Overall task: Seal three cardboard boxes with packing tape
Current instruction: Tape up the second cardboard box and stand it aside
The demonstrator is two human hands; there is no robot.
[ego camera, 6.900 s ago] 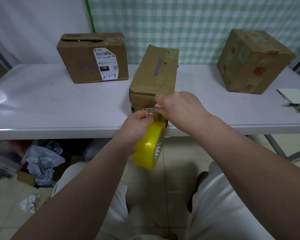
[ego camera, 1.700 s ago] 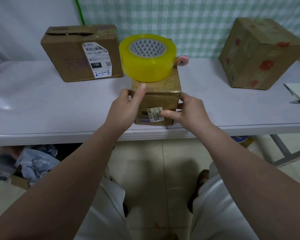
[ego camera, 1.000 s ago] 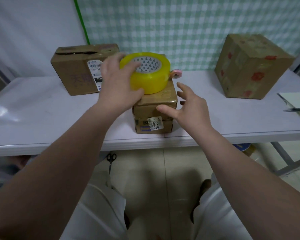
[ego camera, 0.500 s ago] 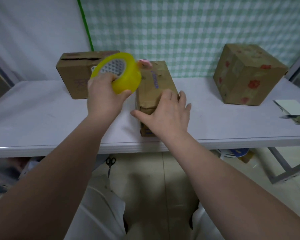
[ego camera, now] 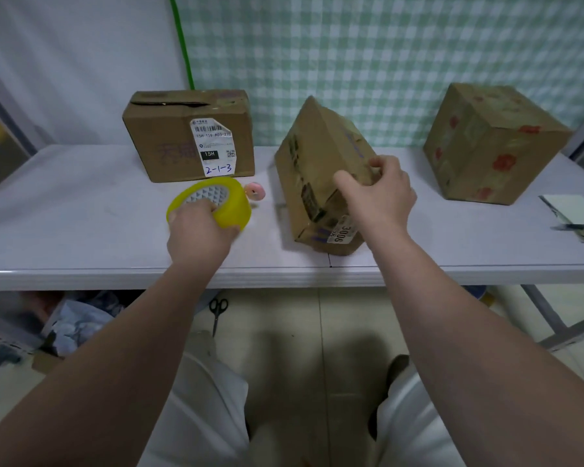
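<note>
Middle box (ego camera: 317, 170) tilts on one edge near the front of the surface (ego camera: 81, 224), long axis running away from the person, right grip (ego camera: 381, 193) curled over its top corner, while the left grip (ego camera: 199, 230) clutches the yellow tape roll (ego camera: 231, 207) just to its left.

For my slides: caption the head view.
Left hand grips the yellow packing tape roll while the right hand holds the middle cardboard box tilted on the table.

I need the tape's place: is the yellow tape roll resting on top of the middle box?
No, the left hand grips the yellow tape roll left of the tilted middle box.
</note>
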